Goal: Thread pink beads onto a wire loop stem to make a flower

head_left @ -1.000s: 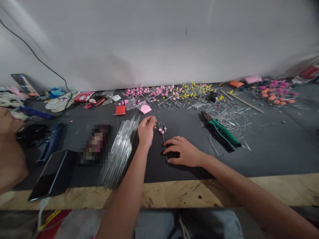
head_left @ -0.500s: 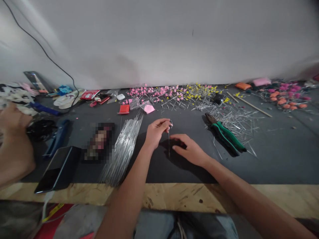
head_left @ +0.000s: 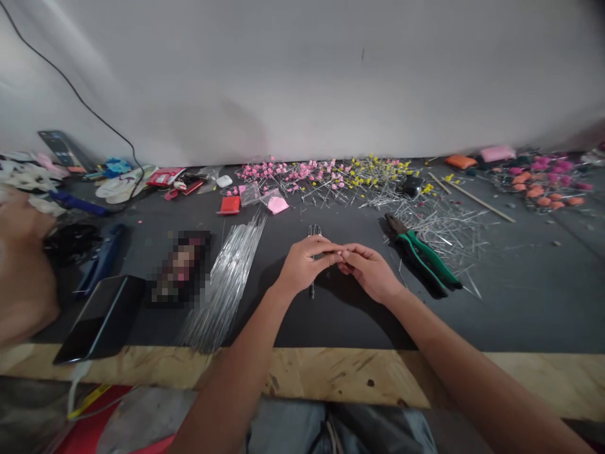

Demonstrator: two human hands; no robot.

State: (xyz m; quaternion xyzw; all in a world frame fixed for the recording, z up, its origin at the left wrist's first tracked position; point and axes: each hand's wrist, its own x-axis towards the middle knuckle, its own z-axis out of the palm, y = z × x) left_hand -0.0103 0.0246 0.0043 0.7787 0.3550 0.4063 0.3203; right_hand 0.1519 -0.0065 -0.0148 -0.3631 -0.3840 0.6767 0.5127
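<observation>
My left hand (head_left: 305, 261) and my right hand (head_left: 371, 271) meet at the fingertips over the dark table. Both are closed in a pinch, and whatever is between the fingers is too small to make out. A thin looped wire piece (head_left: 312, 292) shows past both sides of my left hand, with loops at the far end and a twisted end nearer me. Whether it lies on the table or is held, I cannot tell. Left of my hands is a bundle of straight silver wires (head_left: 229, 277). Green-handled pliers (head_left: 428, 258) lie to the right.
Pink-tipped wire stems (head_left: 293, 173) and yellow-tipped stems (head_left: 378, 169) line the wall. Loose wire pieces (head_left: 444, 224) lie behind the pliers. A dark phone-like device (head_left: 101, 318) and blue-handled tool (head_left: 101, 258) are at left, beside another person's arm (head_left: 23, 271).
My right hand has moved in to meet my left fingertips, its fingers closing from an apart pose. The wire piece that hung from my left fingertips now shows farther left, behind the hand.
</observation>
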